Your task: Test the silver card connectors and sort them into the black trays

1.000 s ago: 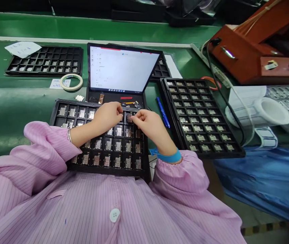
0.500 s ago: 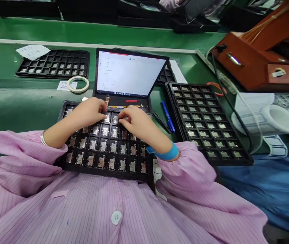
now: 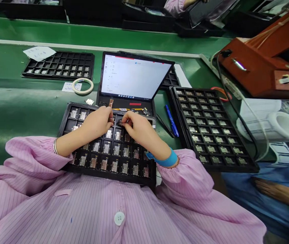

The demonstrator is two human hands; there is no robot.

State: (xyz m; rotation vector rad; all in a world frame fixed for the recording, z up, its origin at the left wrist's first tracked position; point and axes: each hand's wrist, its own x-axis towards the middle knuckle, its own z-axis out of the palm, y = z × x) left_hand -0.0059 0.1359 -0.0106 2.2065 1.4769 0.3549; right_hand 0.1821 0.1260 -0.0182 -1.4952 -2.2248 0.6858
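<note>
Watching remotely, I see the right hand (image 3: 137,128) bent inward, fingertips pinching a small dark part (image 3: 119,122) at the far row of the near black tray (image 3: 109,173); the left hand (image 3: 98,120) curls beside it, grip unclear.

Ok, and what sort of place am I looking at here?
Probably an electronics workshop or factory bench: the black tray in front holds small circuit-like parts, the right-hand tray holds more, and what looks like a label roll lies nearby.
</note>
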